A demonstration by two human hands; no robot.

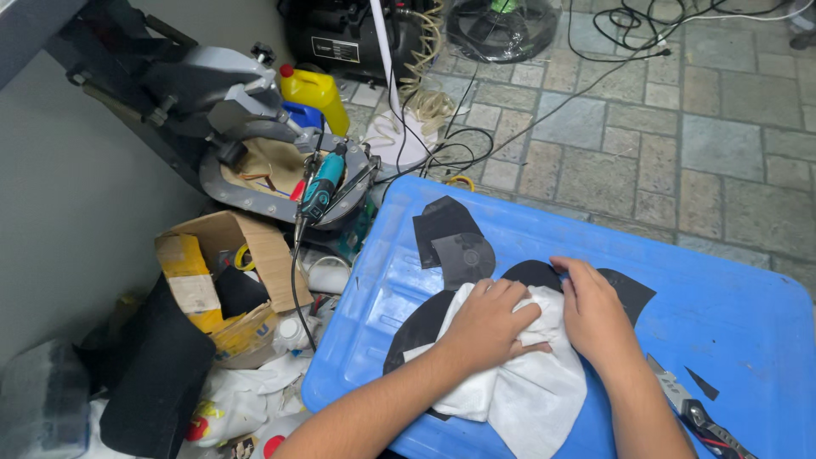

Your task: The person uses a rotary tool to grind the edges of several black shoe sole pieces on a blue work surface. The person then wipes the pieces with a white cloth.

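My left hand [489, 323] and my right hand [595, 310] both press down on a white cloth [518, 382] that lies over black cut pieces [425, 323] on a blue plastic lid [722, 314]. The left hand's fingers curl into a bunched fold of the cloth. The right hand lies flat on the cloth's far edge, fingertips touching a black piece [629, 289]. Two more black cut shapes [450, 238] lie just beyond the hands. Part of the black material is hidden under the cloth.
A utility knife [688, 404] and a small black scrap [702, 384] lie on the lid at the right. Left of the lid are an open cardboard box [225, 263], a teal rotary tool [321, 189], a grey machine [212, 85], a yellow bottle [316, 93] and cables on the stone floor.
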